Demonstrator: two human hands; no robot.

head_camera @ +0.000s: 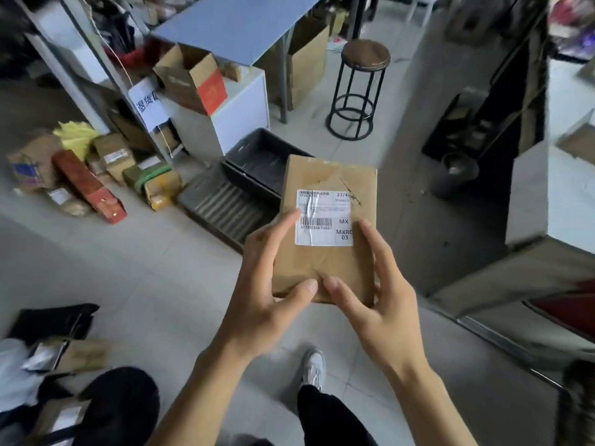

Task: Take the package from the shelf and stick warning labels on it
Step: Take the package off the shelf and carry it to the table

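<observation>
Two hands hold flat brown paper package (325,226) up over grey floor (135,268). Left hand (267,284) grips left edge, thumb on near end. Right hand (376,294) grips right edge, thumb on near end. White barcode label (323,218) on top face. Black tray (257,152) on floor behind. Round dark stool (360,88) farther back.

The package's (325,226) underside is hidden; the left hand's (267,284) fingers (283,226) overlap the white label's (323,217) edge, whose small print blurs; parcels (48,413) at lower left are cut off
</observation>
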